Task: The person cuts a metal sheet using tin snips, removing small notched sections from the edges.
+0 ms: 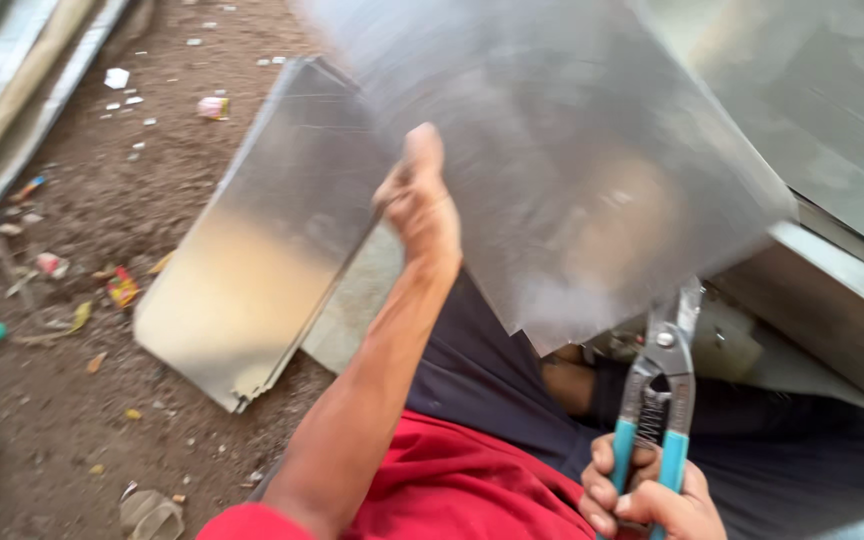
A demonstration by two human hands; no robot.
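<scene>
One large sheet of thin grey metal point(562, 150) fills the upper middle of the view, blurred, held tilted above the person's lap. The left hand point(420, 205) grips its left edge, thumb up along the near face, fingers hidden behind. The right hand point(652, 495) is closed around the teal handles of a pair of tin snips point(660, 385), whose blades point upward and meet the sheet's lower edge near its bottom right corner; whether the blades are biting into the metal cannot be told. The sheet's lower corner hangs just above dark trousers point(492, 370), and a red shirt point(452, 490) shows at the lower edge of the view. Left of the held sheet, a folded piece of sheet metal point(252, 250) lies flat on the ground, its near corner ragged, with a second flat panel point(352, 300) partly under it. To the right, a grey metal duct or box edge point(832, 290) runs diagonally, close beside the snips. Long metal strips point(22, 90) lie along the upper left. The ground point(72, 420) is bare brown earth, scattered with small scraps of paper and coloured litter point(122, 288), and it stays open to the left of the folded piece.
</scene>
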